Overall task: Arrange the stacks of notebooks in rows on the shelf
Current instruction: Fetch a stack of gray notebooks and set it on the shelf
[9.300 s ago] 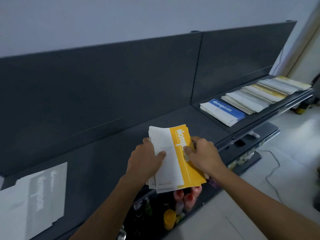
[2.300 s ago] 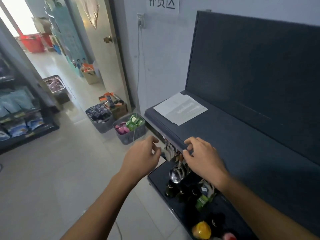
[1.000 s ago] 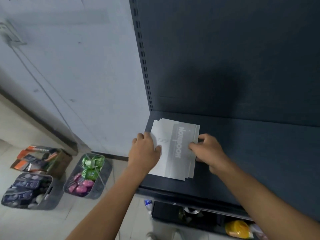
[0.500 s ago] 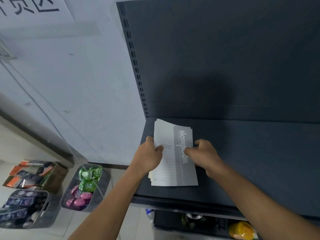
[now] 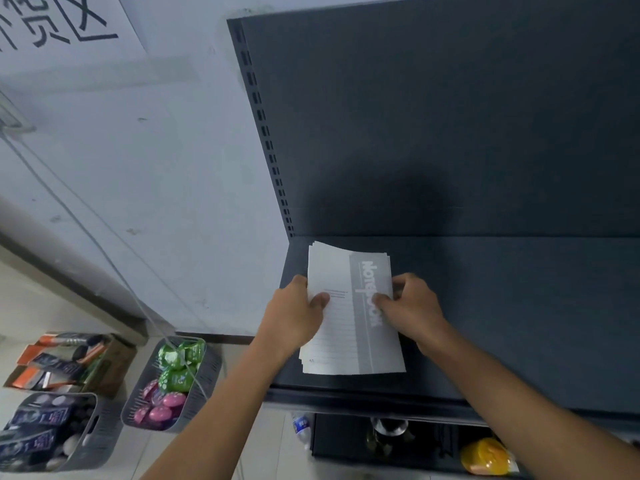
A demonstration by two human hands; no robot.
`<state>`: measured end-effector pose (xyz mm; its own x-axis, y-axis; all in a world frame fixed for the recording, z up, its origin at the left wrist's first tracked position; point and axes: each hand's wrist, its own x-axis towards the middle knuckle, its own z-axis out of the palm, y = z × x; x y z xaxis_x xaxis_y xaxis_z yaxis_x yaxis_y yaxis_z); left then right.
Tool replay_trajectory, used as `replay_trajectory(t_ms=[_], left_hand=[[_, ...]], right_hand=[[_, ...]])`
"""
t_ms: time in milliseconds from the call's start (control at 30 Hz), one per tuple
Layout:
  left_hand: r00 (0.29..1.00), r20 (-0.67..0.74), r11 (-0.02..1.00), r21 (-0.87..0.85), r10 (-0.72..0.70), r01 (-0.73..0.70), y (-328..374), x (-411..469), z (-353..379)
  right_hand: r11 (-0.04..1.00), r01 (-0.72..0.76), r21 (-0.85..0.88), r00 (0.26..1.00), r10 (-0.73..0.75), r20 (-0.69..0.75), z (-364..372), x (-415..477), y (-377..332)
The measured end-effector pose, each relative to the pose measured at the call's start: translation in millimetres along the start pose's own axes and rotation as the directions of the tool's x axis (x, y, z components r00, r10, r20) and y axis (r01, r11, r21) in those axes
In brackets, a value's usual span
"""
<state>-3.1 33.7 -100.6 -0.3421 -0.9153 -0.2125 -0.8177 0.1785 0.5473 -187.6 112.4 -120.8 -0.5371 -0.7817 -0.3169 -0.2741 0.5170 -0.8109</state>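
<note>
While both hands clasp it from either side, the stack of notebooks (image 5: 349,327) lies at the left end of the dark grey shelf (image 5: 512,306), its far edge near the corner where the back panel (image 5: 450,126) meets the perforated upright (image 5: 266,140), its near edge just short of the shelf's front lip. Whether the stack rests flat or is slightly raised cannot be told. Its top cover is white with a grey band carrying white lettering lengthwise, and the sheets below are fanned a little at the far end. At the stack's left edge the left hand (image 5: 294,315) pinches it, thumb on the white part and fingers curled round the side. At the right edge the right hand (image 5: 414,306) pinches it too, its thumb tip on the grey band. Below, on the floor by the pale wall, stand a grey basket (image 5: 214,368) of green and pink packets, a second grey basket (image 5: 100,433) and a cardboard box (image 5: 122,358). A paper sign (image 5: 65,19) hangs on the wall, and a yellow item (image 5: 485,457) sits on a lower shelf.
</note>
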Motion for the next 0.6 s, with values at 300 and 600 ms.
replay_trajectory(t_ms=[300,600], left_hand=[[0.983,-0.02,0.971,0.162,0.18,-0.175,42,-29,11],[0.91,0.049,0.904,0.105,0.412,-0.415,127,-61,60]], right_hand=[[0.994,0.01,-0.11,0.985,-0.029,-0.173,-49,-44,6],[0.983,-0.087,-0.161,0.905,0.01,-0.426,-140,-100,53]])
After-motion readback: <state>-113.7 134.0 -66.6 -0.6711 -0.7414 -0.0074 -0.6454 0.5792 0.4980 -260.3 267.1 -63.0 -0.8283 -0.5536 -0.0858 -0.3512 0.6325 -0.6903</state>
